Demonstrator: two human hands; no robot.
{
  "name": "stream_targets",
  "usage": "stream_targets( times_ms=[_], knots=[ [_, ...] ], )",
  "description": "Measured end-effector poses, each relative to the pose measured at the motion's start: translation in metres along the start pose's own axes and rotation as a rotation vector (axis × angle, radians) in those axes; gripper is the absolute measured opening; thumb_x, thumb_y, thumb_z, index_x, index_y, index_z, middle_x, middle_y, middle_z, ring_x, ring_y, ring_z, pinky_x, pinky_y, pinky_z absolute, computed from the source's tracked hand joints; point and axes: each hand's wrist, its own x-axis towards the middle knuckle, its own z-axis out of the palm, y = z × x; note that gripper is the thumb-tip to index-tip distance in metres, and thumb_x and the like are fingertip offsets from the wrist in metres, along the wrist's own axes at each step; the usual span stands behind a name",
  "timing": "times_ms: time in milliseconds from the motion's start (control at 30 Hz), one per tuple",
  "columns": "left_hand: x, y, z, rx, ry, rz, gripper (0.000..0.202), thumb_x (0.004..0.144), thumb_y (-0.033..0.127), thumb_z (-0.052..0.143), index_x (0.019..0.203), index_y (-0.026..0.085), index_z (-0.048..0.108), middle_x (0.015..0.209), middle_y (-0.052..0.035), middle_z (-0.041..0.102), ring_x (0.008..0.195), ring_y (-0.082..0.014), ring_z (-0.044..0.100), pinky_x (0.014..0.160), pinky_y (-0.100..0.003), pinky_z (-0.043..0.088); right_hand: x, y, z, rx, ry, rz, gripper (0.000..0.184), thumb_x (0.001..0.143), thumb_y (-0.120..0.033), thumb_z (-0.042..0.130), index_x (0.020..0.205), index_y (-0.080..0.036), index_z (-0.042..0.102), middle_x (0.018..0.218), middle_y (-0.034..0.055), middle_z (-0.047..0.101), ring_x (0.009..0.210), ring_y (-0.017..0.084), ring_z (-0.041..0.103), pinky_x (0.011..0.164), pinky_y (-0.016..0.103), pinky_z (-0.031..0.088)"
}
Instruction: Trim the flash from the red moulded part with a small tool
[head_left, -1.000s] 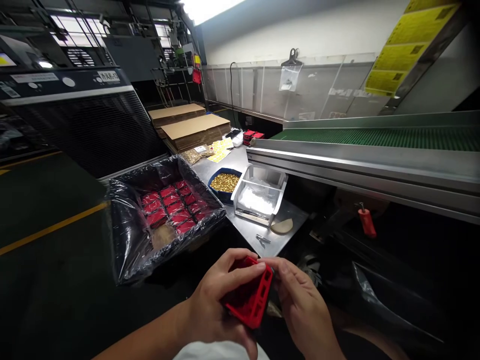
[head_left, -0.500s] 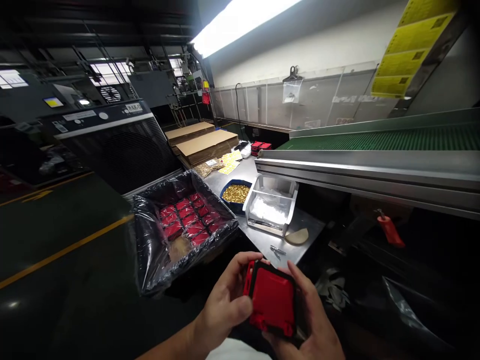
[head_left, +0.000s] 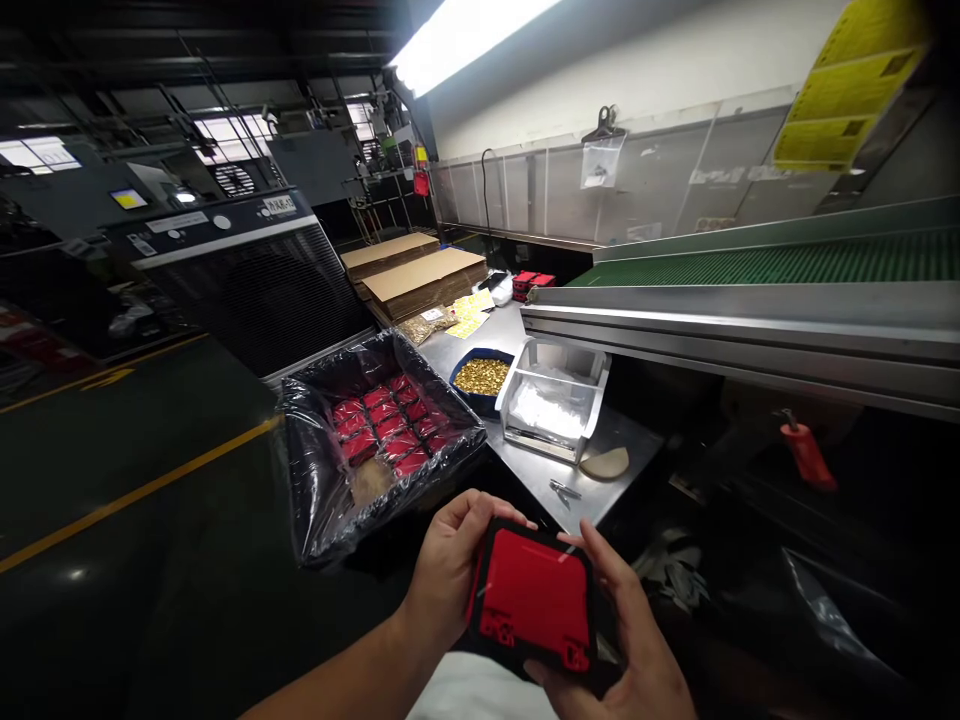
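A red plastic case with a black rim (head_left: 534, 590) is held between both hands, its broad red face turned up toward me. My left hand (head_left: 448, 555) grips the case's left side, thumb near the upper left corner. Around the right edge and lower corner curls my right hand (head_left: 630, 640), fingers along the side and thumb underneath. Two red catches or hinges show on the near edge. Beyond the hands, a small metal tool (head_left: 564, 490) lies on the metal table (head_left: 517, 470), near a beige rounded pad (head_left: 606, 463).
Left stands a bin lined with black plastic (head_left: 315, 500), holding several red cases (head_left: 390, 425). On the table are a blue tray of brass-coloured parts (head_left: 481, 376) and a clear-fronted bin of plastic bags (head_left: 551, 405). A green conveyor (head_left: 787, 265) runs along the right; cardboard sheets (head_left: 427, 275) lie behind.
The case has turned in the hands, its red face now showing wider. My left thumb has moved from the front face to the upper left edge. The view has shifted slightly.
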Motion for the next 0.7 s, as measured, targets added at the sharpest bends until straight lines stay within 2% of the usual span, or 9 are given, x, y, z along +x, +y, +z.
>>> stream_targets(
  times_ms=[133, 233, 333, 400, 467, 533, 567, 633, 700],
  knots=[
    [0.0, -0.003, -0.005, 0.019, 0.041, -0.049, 0.041, 0.087, 0.052, 0.076, 0.085, 0.011, 0.07, 0.087, -0.0119, 0.072, 0.078, -0.0235, 0.069, 0.073, -0.03, 0.056, 0.002, -0.002, -0.001, -0.016, -0.001, 0.025, 0.085, 0.064, -0.033, 0.077, 0.142, -0.034, 0.042, 0.144, 0.007, 0.05, 0.13, 0.035, 0.051, 0.109, 0.053, 0.045],
    [-0.001, -0.002, -0.01, -0.024, -0.062, -0.077, 0.047, 0.087, 0.057, 0.071, 0.097, 0.011, 0.071, 0.1, -0.0144, 0.07, 0.088, -0.0258, 0.067, 0.079, -0.033, 0.054, 0.004, -0.003, -0.003, -0.026, -0.009, 0.049, 0.083, 0.063, -0.035, 0.078, 0.139, -0.034, 0.045, 0.142, 0.0069, 0.052, 0.128, 0.035, 0.052, 0.105, 0.05, 0.049],
    [-0.001, -0.002, -0.014, -0.022, -0.143, -0.103, 0.046, 0.081, 0.05, 0.079, 0.107, 0.013, 0.069, 0.111, -0.014, 0.068, 0.093, -0.0255, 0.065, 0.081, -0.032, 0.053, 0.006, -0.002, -0.005, -0.035, -0.001, 0.04, 0.085, 0.062, -0.032, 0.079, 0.139, -0.035, 0.045, 0.141, 0.0058, 0.052, 0.126, 0.034, 0.054, 0.107, 0.048, 0.048],
    [0.002, -0.003, -0.015, 0.017, -0.09, -0.099, 0.036, 0.084, 0.043, 0.078, 0.102, 0.013, 0.07, 0.104, -0.0116, 0.069, 0.085, -0.0211, 0.065, 0.076, -0.027, 0.052, 0.008, -0.001, -0.005, -0.031, 0.003, 0.031, 0.085, 0.06, -0.03, 0.08, 0.139, -0.035, 0.047, 0.141, 0.0053, 0.053, 0.127, 0.033, 0.054, 0.111, 0.049, 0.044],
    [0.006, -0.004, -0.016, 0.043, -0.046, -0.077, 0.027, 0.093, 0.04, 0.07, 0.092, 0.013, 0.07, 0.092, -0.0085, 0.07, 0.076, -0.016, 0.063, 0.07, -0.022, 0.049, 0.011, 0.0, -0.005, 0.036, -0.035, 0.083, 0.086, 0.059, -0.028, 0.081, 0.139, -0.034, 0.049, 0.14, 0.0062, 0.056, 0.127, 0.034, 0.055, 0.112, 0.05, 0.043],
    [0.008, -0.004, -0.018, 0.052, -0.049, -0.032, 0.03, 0.097, 0.039, 0.065, 0.084, 0.013, 0.069, 0.087, -0.0079, 0.069, 0.077, -0.0155, 0.062, 0.073, -0.022, 0.049, 0.013, 0.003, -0.003, 0.218, -0.14, 0.162, 0.083, 0.06, -0.036, 0.084, 0.137, -0.03, 0.053, 0.136, 0.0096, 0.061, 0.124, 0.035, 0.059, 0.108, 0.051, 0.048],
    [0.008, -0.004, -0.019, 0.047, -0.075, -0.019, 0.031, 0.096, 0.041, 0.064, 0.086, 0.012, 0.07, 0.091, -0.0096, 0.069, 0.083, -0.0176, 0.063, 0.077, -0.023, 0.049, 0.014, 0.006, -0.002, 0.333, -0.201, 0.208, 0.077, 0.063, -0.046, 0.083, 0.133, -0.027, 0.058, 0.132, 0.0124, 0.064, 0.122, 0.037, 0.061, 0.103, 0.051, 0.051],
    [0.006, -0.003, -0.02, -0.018, -0.2, -0.072, 0.039, 0.096, 0.05, 0.062, 0.104, 0.012, 0.071, 0.109, -0.015, 0.069, 0.101, -0.025, 0.064, 0.091, -0.031, 0.049, 0.015, 0.014, 0.003, 0.544, -0.309, 0.32, 0.069, 0.072, -0.068, 0.071, 0.122, -0.02, 0.067, 0.123, 0.0173, 0.07, 0.116, 0.039, 0.065, 0.093, 0.053, 0.057],
    [0.003, -0.003, -0.02, -0.15, -0.369, -0.193, 0.06, 0.096, 0.063, 0.055, 0.128, 0.013, 0.063, 0.126, -0.0196, 0.063, 0.116, -0.0323, 0.06, 0.101, -0.041, 0.046, 0.015, 0.024, 0.011, 0.662, -0.356, 0.44, 0.072, 0.079, -0.079, 0.054, 0.115, -0.02, 0.072, 0.115, 0.0177, 0.073, 0.111, 0.038, 0.068, 0.09, 0.053, 0.059]
  ],
)
